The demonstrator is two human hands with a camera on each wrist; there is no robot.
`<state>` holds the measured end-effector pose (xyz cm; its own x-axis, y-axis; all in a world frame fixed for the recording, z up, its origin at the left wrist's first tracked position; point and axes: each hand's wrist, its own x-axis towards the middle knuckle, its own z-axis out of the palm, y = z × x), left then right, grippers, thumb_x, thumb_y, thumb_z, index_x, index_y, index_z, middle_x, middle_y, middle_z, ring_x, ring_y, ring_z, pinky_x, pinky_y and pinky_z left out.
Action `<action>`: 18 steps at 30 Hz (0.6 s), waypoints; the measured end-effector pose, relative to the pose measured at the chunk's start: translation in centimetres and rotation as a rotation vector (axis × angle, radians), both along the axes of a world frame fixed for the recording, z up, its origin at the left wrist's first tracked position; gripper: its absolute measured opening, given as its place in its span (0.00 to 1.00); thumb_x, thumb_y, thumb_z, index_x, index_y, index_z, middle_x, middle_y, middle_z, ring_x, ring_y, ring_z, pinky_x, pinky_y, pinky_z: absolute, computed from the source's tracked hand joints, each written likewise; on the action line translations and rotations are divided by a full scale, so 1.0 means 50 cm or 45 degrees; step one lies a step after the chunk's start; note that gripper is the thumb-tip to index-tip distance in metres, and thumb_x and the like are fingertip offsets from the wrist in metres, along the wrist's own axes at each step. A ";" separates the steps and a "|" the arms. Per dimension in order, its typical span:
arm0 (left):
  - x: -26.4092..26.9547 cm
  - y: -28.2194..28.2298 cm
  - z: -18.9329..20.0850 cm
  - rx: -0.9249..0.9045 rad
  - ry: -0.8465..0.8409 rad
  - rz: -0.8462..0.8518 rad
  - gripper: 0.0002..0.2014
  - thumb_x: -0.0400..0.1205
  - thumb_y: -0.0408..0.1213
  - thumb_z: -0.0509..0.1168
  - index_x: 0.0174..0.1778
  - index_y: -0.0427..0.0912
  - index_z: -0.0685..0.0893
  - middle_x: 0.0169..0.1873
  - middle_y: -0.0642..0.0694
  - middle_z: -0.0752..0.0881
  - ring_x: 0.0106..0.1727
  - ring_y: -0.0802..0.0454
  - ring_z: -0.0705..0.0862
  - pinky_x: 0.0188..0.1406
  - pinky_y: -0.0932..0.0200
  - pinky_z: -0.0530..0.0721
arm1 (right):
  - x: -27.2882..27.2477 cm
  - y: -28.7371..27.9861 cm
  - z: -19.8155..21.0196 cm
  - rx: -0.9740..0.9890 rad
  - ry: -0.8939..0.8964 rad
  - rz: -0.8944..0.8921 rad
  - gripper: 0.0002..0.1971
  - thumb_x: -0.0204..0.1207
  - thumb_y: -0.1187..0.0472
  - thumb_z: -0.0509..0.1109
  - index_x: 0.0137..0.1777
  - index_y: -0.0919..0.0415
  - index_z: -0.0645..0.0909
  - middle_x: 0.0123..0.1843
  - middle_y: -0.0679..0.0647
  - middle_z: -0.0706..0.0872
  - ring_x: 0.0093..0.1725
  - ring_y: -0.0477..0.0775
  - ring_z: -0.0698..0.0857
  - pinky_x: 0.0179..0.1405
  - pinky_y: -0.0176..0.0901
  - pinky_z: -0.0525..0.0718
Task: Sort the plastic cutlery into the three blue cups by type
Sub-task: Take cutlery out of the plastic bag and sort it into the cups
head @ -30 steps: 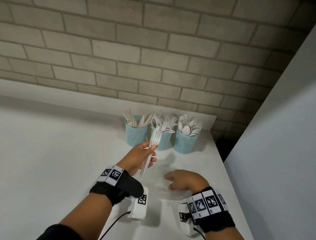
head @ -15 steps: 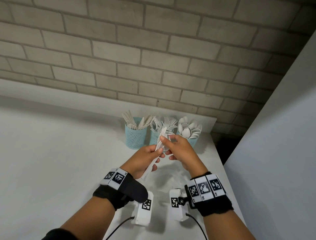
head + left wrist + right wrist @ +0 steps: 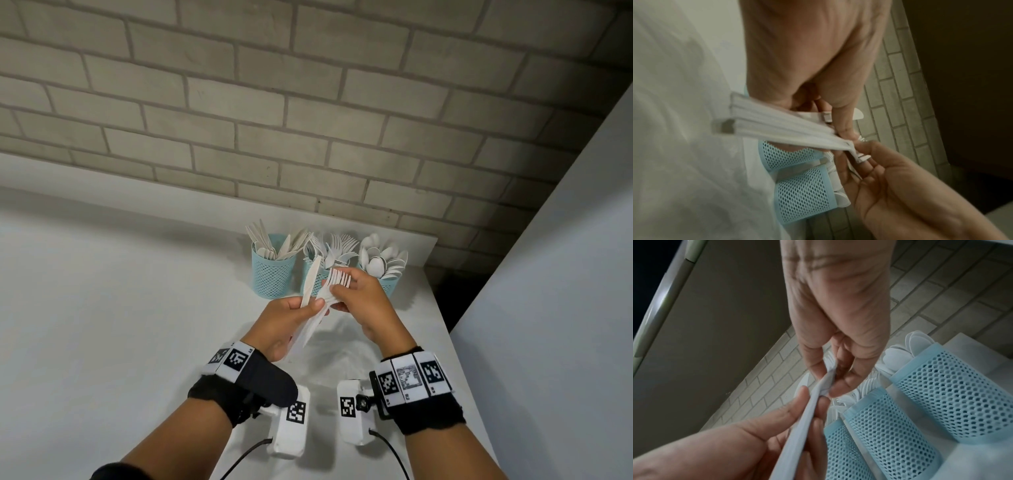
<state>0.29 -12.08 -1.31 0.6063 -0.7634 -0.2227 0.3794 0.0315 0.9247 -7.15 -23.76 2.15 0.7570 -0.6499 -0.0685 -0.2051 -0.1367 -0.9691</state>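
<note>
- Three blue cups [image 3: 273, 270] stand in a row near the far right corner of the desk [image 3: 102, 308], close to its back edge: the left one holds knives, the middle one [image 3: 317, 274] forks, the right one [image 3: 390, 286] spoons.
- The contents are too crowded and overlapping to count.
- The left hand [image 3: 286, 323] is curled round the handles of a small bundle of cutlery [image 3: 310, 318], held above the desk just in front of the cups.
- One knife blade [image 3: 311, 277] stands up from that bundle.
- In the left wrist view about three or four handles [image 3: 777, 125] lie stacked; the exact number cannot be told.
- The right hand [image 3: 366, 301] pinches the necks of a few forks [image 3: 337, 279], tines fanned upward, and seems to be drawing them out of the bundle.
- How many forks it holds is unclear.
- The pieces are probably very light, thin and smooth, so they will slide on one another and a loose one may slip.
- They are stiff but can snap at tines or neck.
- The handles or necks are the safest hold, with a flat pinch.
- No loose cutlery shows on the desk, so the sort looks nearly finished.
</note>
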 end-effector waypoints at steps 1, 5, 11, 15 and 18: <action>-0.001 -0.003 -0.001 -0.005 -0.028 0.038 0.07 0.79 0.34 0.68 0.48 0.35 0.87 0.30 0.52 0.89 0.31 0.62 0.85 0.35 0.67 0.80 | 0.002 -0.001 -0.001 0.000 0.006 -0.004 0.15 0.77 0.72 0.65 0.62 0.60 0.78 0.55 0.60 0.87 0.50 0.58 0.88 0.47 0.46 0.88; 0.002 -0.010 -0.001 0.043 -0.120 0.087 0.09 0.80 0.38 0.68 0.42 0.37 0.88 0.28 0.53 0.89 0.30 0.62 0.85 0.28 0.74 0.80 | 0.011 -0.004 0.012 0.086 -0.019 0.023 0.11 0.78 0.73 0.66 0.57 0.62 0.79 0.52 0.61 0.87 0.46 0.56 0.87 0.47 0.47 0.89; 0.023 -0.017 0.022 -0.010 0.083 0.120 0.09 0.82 0.41 0.64 0.42 0.40 0.84 0.33 0.46 0.85 0.29 0.58 0.84 0.27 0.68 0.83 | 0.045 -0.066 0.090 -0.072 -0.176 -0.264 0.15 0.78 0.73 0.65 0.64 0.63 0.78 0.55 0.61 0.85 0.48 0.58 0.87 0.50 0.54 0.87; 0.035 -0.014 0.035 -0.016 0.098 0.124 0.12 0.83 0.45 0.61 0.45 0.41 0.84 0.39 0.46 0.88 0.35 0.56 0.86 0.30 0.70 0.84 | 0.056 -0.108 0.151 -0.256 -0.500 -0.568 0.09 0.79 0.68 0.65 0.51 0.51 0.79 0.50 0.52 0.86 0.50 0.53 0.86 0.55 0.48 0.87; 0.037 -0.016 0.042 0.013 0.073 0.113 0.15 0.85 0.47 0.57 0.44 0.42 0.84 0.36 0.48 0.87 0.28 0.60 0.82 0.23 0.72 0.77 | 0.071 -0.111 0.155 -0.519 -0.584 -0.672 0.10 0.81 0.67 0.64 0.59 0.63 0.80 0.53 0.52 0.84 0.49 0.46 0.82 0.41 0.15 0.76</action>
